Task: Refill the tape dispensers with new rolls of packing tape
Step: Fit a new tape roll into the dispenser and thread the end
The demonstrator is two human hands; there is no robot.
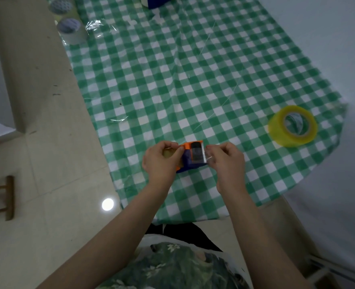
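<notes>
Spreading across most of the view, a green-and-white checked cloth under clear plastic film [193, 80] covers the surface, whose near edge hangs above pale glossy floor tiles [47, 205]. A beige pillar or wall [26, 59] rises at the left, and a wooden stool [7, 197] shows at the left edge. Near the surface's right edge lies a yellow-tinted roll of clear packing tape [276, 130] on its side, well apart from the hands. Two greyish tape rolls [72, 31] sit at the far left corner, blurred. Close to the near edge, a small orange-and-blue plastic tape dispenser [190, 158] rests between the hands. The left hand [162, 161] grips its left side, fingers curled around it. The right hand [226, 161] pinches what seems a strip of clear tape at the dispenser's right end.
</notes>
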